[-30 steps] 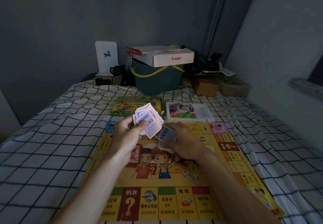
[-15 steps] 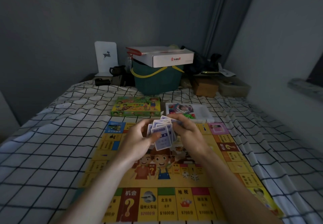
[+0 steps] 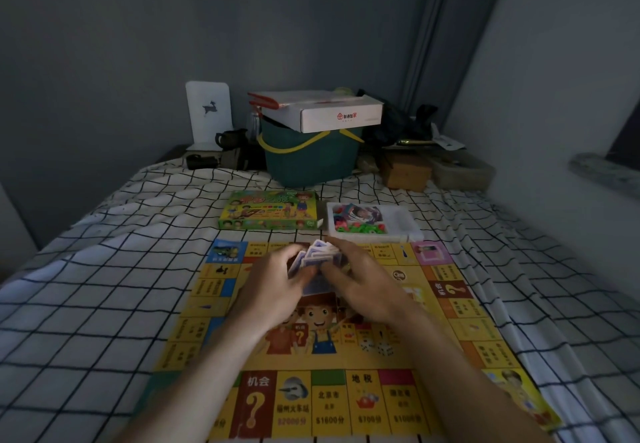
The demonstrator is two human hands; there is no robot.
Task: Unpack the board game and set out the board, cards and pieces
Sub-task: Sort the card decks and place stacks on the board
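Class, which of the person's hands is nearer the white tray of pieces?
Right. The right hand lies just below the white tray; the left hand sits farther left, both holding the cards.

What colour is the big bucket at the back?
The bucket is dark green with a yellow handle, seen in the head view.

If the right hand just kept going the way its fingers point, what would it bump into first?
The right hand points forward and to the left, into the stack of cards that both hands hold. The cards come first; it already touches them. Beyond them is the left hand, though depth is hard to judge.
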